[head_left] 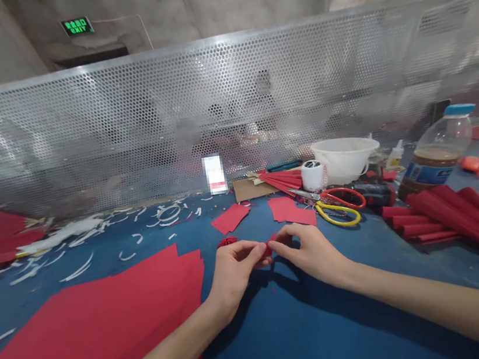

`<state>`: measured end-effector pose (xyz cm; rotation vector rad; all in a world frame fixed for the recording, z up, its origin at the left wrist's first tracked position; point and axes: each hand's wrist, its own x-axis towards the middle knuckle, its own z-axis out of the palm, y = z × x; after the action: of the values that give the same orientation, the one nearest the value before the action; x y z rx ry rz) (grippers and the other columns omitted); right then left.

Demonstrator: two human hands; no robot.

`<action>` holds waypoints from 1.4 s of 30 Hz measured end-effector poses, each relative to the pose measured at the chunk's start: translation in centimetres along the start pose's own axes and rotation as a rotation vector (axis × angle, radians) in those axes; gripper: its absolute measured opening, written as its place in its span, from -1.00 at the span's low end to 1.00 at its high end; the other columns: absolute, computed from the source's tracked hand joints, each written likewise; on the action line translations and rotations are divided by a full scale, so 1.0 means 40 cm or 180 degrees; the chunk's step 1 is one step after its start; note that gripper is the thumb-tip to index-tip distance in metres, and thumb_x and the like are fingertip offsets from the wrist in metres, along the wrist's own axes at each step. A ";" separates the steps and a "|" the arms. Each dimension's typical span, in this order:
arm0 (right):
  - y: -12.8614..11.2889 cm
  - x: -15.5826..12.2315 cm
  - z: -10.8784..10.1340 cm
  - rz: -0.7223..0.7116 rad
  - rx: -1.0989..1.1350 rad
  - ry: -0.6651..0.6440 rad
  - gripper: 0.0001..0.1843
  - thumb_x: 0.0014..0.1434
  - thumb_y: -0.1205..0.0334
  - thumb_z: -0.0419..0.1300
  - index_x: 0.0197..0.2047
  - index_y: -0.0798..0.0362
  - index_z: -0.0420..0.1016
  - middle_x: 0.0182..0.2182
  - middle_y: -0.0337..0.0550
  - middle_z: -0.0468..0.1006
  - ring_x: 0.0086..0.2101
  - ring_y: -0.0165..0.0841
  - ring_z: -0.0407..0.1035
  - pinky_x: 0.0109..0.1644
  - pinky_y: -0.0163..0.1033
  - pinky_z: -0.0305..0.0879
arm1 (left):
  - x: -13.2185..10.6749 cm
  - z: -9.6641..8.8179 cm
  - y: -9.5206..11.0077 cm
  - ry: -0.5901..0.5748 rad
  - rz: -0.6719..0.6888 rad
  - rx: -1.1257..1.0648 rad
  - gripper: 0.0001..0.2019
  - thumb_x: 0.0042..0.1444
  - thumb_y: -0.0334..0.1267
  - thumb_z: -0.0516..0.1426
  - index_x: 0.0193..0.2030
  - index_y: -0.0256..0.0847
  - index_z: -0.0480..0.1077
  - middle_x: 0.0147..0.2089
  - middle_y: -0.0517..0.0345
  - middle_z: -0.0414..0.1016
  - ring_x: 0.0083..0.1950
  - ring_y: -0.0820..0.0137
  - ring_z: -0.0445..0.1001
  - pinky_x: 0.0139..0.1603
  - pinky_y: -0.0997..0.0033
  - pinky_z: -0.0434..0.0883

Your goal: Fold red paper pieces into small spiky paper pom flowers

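Over the blue tabletop point(261, 341) my two hands meet fingertip to fingertip. Between thumb and fingers, my left hand point(237, 268) pinches a small red piece point(269, 248), mostly covered by the fingers. My right hand point(308, 253) is closed on the right side of that same piece. Just behind the left knuckles a dark red pleated bit point(227, 241) shows; whether it joins the held piece I cannot tell. Small red rectangles point(230, 219) lie beyond the left hand, and more red cut pieces point(290, 211) lie beyond the right.
Large red sheets point(120, 313) cover the left front. Scissors point(335, 208), a thread spool point(313, 175), a white bowl point(343, 160) and a drink bottle point(439, 153) stand to the right, by folded red material point(465, 214). White scraps point(78, 265) litter the left. Perforated metal panel point(127, 129) behind.
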<state>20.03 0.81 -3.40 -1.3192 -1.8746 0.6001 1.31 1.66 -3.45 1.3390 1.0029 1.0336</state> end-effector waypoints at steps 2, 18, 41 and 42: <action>0.000 0.004 -0.004 -0.0044 0.0293 -0.0047 -0.76 0.25 0.07 0.16 -0.26 0.03 0.56 -0.32 -0.16 0.62 -0.32 -0.29 0.45 -0.29 -0.26 0.27 | -0.001 0.001 0.003 0.0044 0.0144 0.0168 -0.71 0.05 -0.05 0.29 -0.29 -0.28 0.60 -0.33 0.04 0.62 -0.31 0.33 0.55 -0.19 0.39 0.49; 0.020 0.014 -0.007 0.0079 0.1323 -0.0570 -0.80 0.18 0.14 0.23 -0.30 0.12 0.54 -0.35 -0.13 0.59 -0.30 -0.29 0.44 -0.22 -0.24 0.29 | 0.000 0.006 -0.004 -0.0160 0.0063 0.0391 -0.78 0.10 -0.15 0.25 -0.26 -0.31 0.52 -0.43 0.09 0.56 -0.43 0.40 0.49 -0.32 0.44 0.44; 0.022 0.016 -0.007 0.0151 0.1229 -0.0744 -0.90 0.12 0.28 0.20 -0.34 0.13 0.52 -0.41 -0.19 0.54 -0.36 -0.36 0.35 -0.27 -0.29 0.23 | 0.020 -0.036 0.008 -0.1185 -0.0204 0.0472 -0.66 0.14 -0.05 0.22 -0.36 -0.37 0.52 -0.39 -0.02 0.60 -0.47 0.46 0.51 -0.40 0.52 0.44; 0.022 0.017 -0.007 0.0159 0.1229 -0.0740 -0.90 0.12 0.28 0.20 -0.34 0.13 0.52 -0.41 -0.19 0.54 -0.36 -0.36 0.35 -0.27 -0.29 0.22 | 0.020 -0.037 0.008 -0.1205 -0.0205 0.0477 -0.67 0.15 -0.06 0.22 -0.36 -0.38 0.52 -0.39 -0.02 0.60 -0.47 0.46 0.52 -0.39 0.52 0.44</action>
<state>20.65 1.73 -3.67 -1.0789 -1.7912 1.1200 0.09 2.81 -3.10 1.5444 0.8413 0.6331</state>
